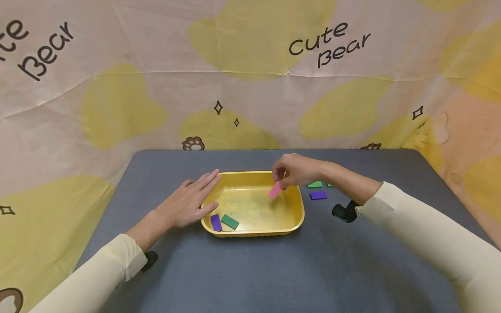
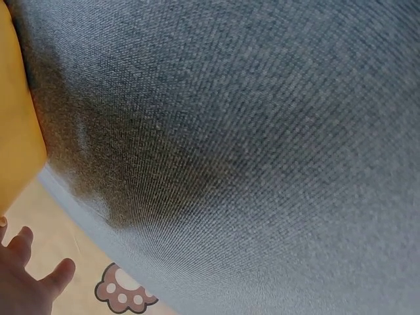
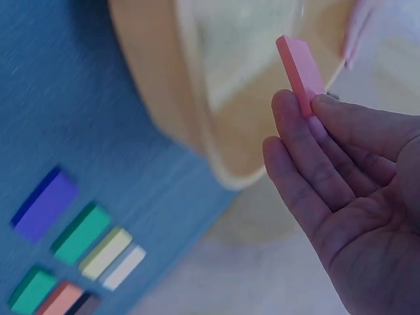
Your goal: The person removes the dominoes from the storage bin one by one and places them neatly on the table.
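Note:
Between thumb and fingertips my right hand (image 1: 298, 169) pinches a pink block (image 1: 275, 190), flat and oblong, over the right part of a yellow tray (image 1: 252, 232). The right wrist view shows the same pink block (image 3: 302, 71) tilted, its lower end in the fingers. My left hand (image 1: 194, 201) lies with straight fingers along the tray's left rim. Inside the tray, at its near left corner, are a purple block (image 1: 216, 222) and a dark green block (image 1: 230, 221).
Right of the tray lie a purple block (image 1: 318, 195) and a green block (image 1: 315, 184). The right wrist view shows several blocks there, including a yellow one (image 3: 105, 253) and a white one (image 3: 124, 268). A printed cloth (image 1: 250, 100) hangs behind the grey table (image 1: 250, 274).

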`<state>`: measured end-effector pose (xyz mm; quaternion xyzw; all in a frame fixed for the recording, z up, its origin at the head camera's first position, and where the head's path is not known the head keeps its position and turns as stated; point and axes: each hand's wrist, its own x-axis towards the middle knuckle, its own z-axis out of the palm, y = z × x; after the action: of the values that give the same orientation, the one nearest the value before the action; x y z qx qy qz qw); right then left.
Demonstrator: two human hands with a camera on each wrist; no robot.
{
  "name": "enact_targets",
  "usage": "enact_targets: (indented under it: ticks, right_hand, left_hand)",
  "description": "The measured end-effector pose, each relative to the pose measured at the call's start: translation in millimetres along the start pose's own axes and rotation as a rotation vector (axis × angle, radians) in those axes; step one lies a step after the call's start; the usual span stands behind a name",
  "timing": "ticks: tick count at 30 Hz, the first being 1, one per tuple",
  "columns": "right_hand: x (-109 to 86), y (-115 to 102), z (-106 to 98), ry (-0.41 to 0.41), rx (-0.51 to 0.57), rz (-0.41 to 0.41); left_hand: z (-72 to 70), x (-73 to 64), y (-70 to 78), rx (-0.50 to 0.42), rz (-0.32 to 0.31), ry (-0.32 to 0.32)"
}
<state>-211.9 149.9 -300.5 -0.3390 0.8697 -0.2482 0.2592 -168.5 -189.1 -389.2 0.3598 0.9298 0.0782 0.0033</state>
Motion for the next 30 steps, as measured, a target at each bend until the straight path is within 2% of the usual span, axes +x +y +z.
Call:
enact_targets:
  ticks: [7,14,23,30]
  right_hand:
    - [-25.1,22,-17,0.080,0.021,0.018]
    - [-50.9,40,-27,0.106,0.001,0.047]
    - [-81.1,67,-26,0.148,0.011,0.093]
    - [-100.0,94,-20,0.233,0.007,0.167]
  left_hand:
    - [-1.4,-1.0,0.8,-0.010,-0.006,-0.003]
    - [-2.1,-1.2,1.9,-0.011,-0.001,-0.002]
    - [-1.1,-0.3,1.7,-0.011,-0.001,-0.001]
    - [-1.5,0.0,2.3,-0.016,-0.014,-0.008]
